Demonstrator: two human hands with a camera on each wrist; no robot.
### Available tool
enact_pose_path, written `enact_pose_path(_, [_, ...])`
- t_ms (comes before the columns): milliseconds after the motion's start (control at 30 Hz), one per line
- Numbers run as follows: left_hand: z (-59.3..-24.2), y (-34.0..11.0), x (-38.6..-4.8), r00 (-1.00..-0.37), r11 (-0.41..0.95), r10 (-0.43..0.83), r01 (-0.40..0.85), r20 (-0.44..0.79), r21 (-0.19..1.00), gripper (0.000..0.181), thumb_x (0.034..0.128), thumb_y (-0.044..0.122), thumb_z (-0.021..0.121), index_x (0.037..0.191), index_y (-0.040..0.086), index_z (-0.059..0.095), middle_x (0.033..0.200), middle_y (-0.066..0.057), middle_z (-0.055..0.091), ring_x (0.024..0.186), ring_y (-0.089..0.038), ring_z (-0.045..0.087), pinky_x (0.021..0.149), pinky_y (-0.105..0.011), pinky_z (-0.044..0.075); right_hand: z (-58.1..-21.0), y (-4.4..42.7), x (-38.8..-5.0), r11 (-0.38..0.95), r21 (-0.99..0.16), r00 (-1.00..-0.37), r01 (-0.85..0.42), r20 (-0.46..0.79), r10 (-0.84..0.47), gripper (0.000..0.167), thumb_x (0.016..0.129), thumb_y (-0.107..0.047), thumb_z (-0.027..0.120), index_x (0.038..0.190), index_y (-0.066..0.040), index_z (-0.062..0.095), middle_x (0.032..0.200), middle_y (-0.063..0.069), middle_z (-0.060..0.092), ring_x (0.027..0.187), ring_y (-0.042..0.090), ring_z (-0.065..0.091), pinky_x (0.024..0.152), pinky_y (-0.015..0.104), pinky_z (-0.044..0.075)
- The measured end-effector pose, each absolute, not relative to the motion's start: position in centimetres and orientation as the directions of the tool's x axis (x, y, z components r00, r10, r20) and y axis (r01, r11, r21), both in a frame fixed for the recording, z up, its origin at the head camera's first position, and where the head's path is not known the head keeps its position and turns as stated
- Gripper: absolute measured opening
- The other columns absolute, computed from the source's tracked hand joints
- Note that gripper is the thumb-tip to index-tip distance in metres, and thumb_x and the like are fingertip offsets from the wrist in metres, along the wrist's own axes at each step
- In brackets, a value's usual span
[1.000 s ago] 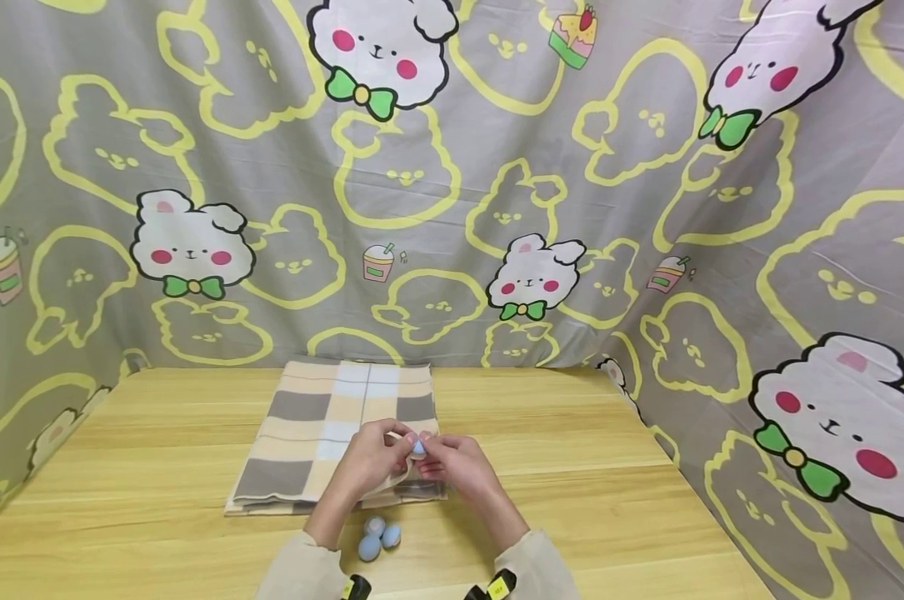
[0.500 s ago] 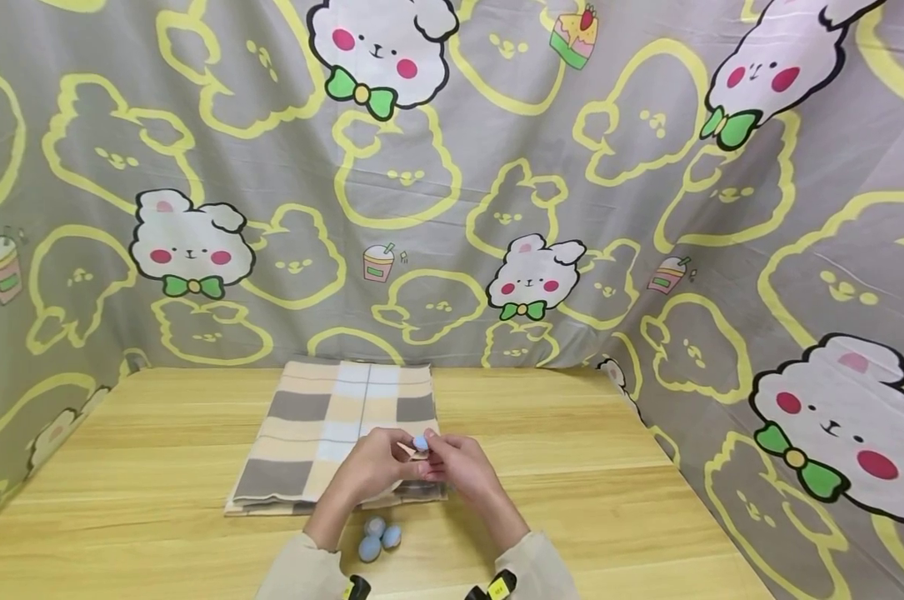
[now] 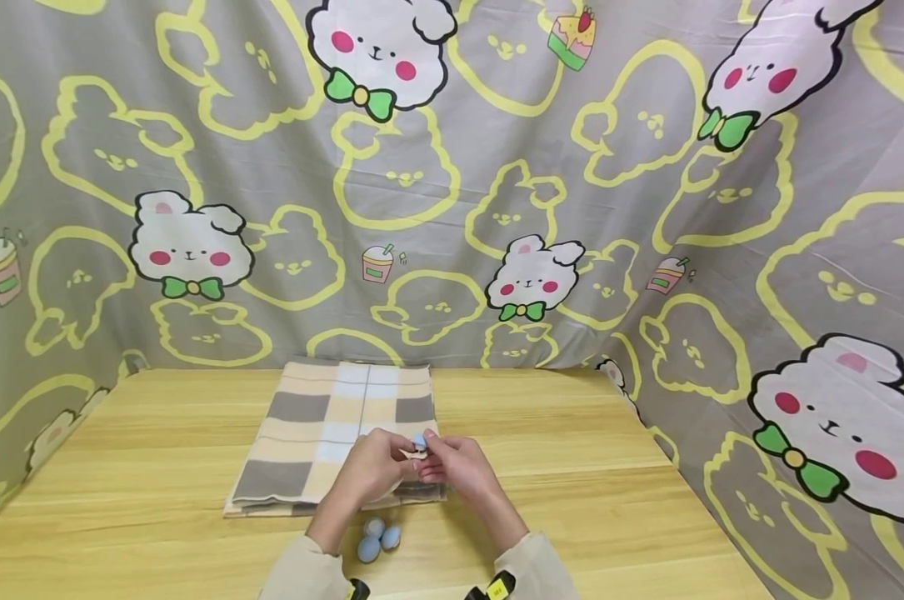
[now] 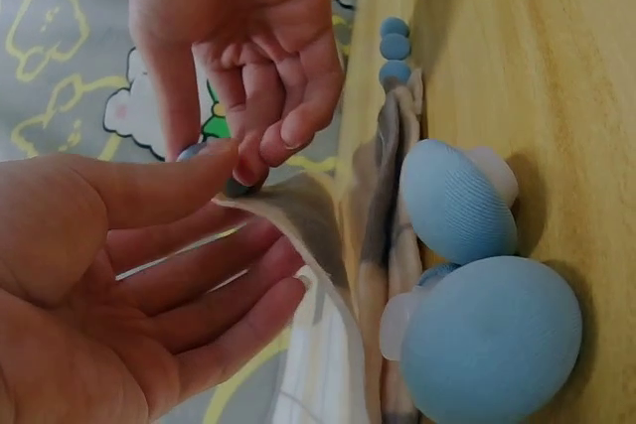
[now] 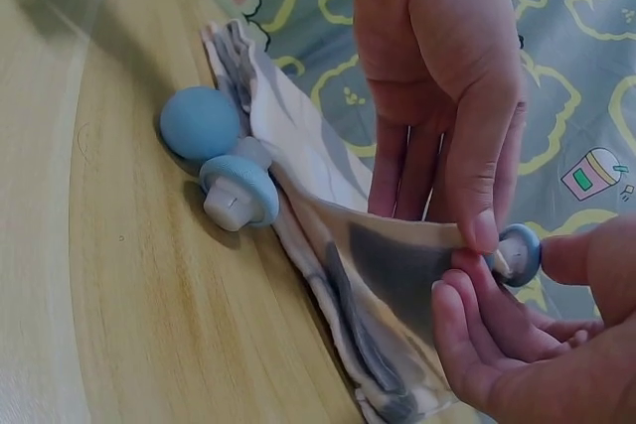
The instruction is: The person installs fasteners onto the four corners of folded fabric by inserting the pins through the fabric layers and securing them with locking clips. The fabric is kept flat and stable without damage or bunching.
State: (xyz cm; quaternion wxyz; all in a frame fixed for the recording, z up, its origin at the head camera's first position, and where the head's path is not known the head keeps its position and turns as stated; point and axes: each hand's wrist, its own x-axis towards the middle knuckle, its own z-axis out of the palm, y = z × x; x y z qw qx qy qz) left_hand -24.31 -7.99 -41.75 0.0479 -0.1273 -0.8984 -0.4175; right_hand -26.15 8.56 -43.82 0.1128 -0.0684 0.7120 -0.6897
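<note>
A folded plaid blanket (image 3: 294, 406) in beige, grey and white lies on the table. My left hand (image 3: 371, 468) pinches its near right corner between thumb and fingers, lifting it off the table. Facing it, my right hand (image 3: 462, 468) holds a small blue mushroom-shaped clip (image 5: 524, 255) between thumb and fingers, right at that corner. In the right wrist view the clip's pale stem points towards the cloth edge; whether it grips the cloth I cannot tell. Three more mushroom-shaped clips (image 3: 369, 547) lie close together on the table between my forearms.
The wooden table (image 3: 571, 467) is enclosed at the back and sides by a grey curtain (image 3: 437, 200) with rabbit prints. Several small blue round pieces (image 4: 395, 47) stand in a row farther off in the left wrist view.
The fingers of my left hand have shifted slightly off the clip onto the blanket corner. In my right fingers the clip has tilted a little. The loose clips stay put.
</note>
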Motion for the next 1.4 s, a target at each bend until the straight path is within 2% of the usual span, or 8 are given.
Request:
enact_pose_path(133, [-41.8, -7.9, -24.4, -0.964, 0.619, 0.166, 0.267, 0.209, 0.738, 0.003, 0.0865, 0.011, 0.078, 0.086, 0.01, 0.081, 0.081, -0.002, 0.077, 0.071, -0.011, 0.066, 0.061, -0.03, 0.051, -43.8, 8.5, -26.2, 0.034, -0.998, -0.966, 0.057, -0.064, -0.249, 0.046, 0.105, -0.032, 0.055, 0.11, 0.012, 0.067, 0.079, 0.003, 0.072, 0.068, 0.007, 0.067, 0.07, 0.026, 0.059])
enact_pose_path(300, [-41.8, -8.1, -24.5, -0.97, 0.623, 0.131, 0.24, 0.204, 0.744, 0.018, 0.0911, 0.016, 0.075, 0.074, 0.013, 0.078, 0.07, 0.001, 0.073, 0.062, -0.009, 0.055, 0.058, -0.027, 0.043, -43.7, 8.5, -26.2, 0.034, -0.998, -0.969, 0.058, -0.065, -0.24, 0.043, 0.106, -0.03, 0.054, 0.106, 0.011, 0.068, 0.078, 0.002, 0.069, 0.069, 0.007, 0.065, 0.068, 0.024, 0.058])
enact_pose_path(467, [-41.8, -8.2, -24.6, -0.972, 0.605, 0.106, 0.232, 0.211, 0.762, 0.019, 0.0918, 0.012, 0.073, 0.073, 0.011, 0.077, 0.064, 0.001, 0.067, 0.056, -0.01, 0.049, 0.054, -0.026, 0.038, -43.7, 8.5, -26.2, 0.044, -0.997, -0.97, 0.06, -0.069, -0.234, 0.04, 0.107, -0.026, 0.051, 0.102, 0.01, 0.068, 0.078, 0.002, 0.068, 0.069, 0.008, 0.065, 0.069, 0.026, 0.059])
enact_pose_path(633, [-41.7, -9.2, -25.0, -0.973, 0.607, 0.052, 0.209, 0.224, 0.767, 0.012, 0.0901, 0.007, 0.074, 0.079, 0.009, 0.077, 0.072, 0.001, 0.071, 0.061, -0.01, 0.053, 0.056, -0.027, 0.043, -43.5, 8.7, -26.2, 0.053, -0.997, -0.974, 0.062, -0.072, -0.217, 0.039, 0.108, -0.022, 0.049, 0.102, 0.012, 0.066, 0.078, 0.002, 0.067, 0.068, 0.008, 0.065, 0.07, 0.028, 0.059])
enact_pose_path(800, [-41.3, -11.5, -25.4, -0.977, 0.578, -0.034, 0.152, 0.21, 0.802, 0.006, 0.0897, 0.005, 0.073, 0.089, 0.003, 0.078, 0.082, -0.008, 0.076, 0.069, -0.013, 0.064, 0.061, -0.029, 0.05, -43.4, 8.8, -26.3, 0.05, -0.997, -0.974, 0.064, -0.073, -0.216, 0.035, 0.107, -0.017, 0.048, 0.101, 0.013, 0.066, 0.077, 0.003, 0.067, 0.068, 0.008, 0.064, 0.068, 0.025, 0.058])
enact_pose_path(1100, [-41.5, -16.5, -25.9, -0.978, 0.553, -0.141, 0.051, 0.154, 0.832, 0.023, 0.0929, 0.011, 0.067, 0.108, -0.006, 0.073, 0.094, -0.018, 0.077, 0.077, -0.026, 0.075, 0.065, -0.03, 0.054, -43.4, 9.2, -26.7, 0.052, -0.997, -0.974, 0.064, -0.074, -0.214, 0.032, 0.105, -0.015, 0.052, 0.101, 0.013, 0.066, 0.077, 0.002, 0.066, 0.068, 0.007, 0.064, 0.067, 0.022, 0.057])
enact_pose_path(1400, [-42.8, -19.4, -26.1, -0.979, 0.536, -0.201, -0.072, 0.045, 0.841, 0.026, 0.0931, 0.009, 0.065, 0.107, -0.013, 0.07, 0.089, -0.02, 0.076, 0.073, -0.022, 0.074, 0.06, -0.027, 0.052, -43.1, 9.6, -26.4, 0.141, -0.989, -0.973, 0.049, -0.079, -0.217, 0.028, 0.103, -0.011, 0.052, 0.1, 0.012, 0.067, 0.076, 0.004, 0.066, 0.067, 0.009, 0.062, 0.067, 0.025, 0.057])
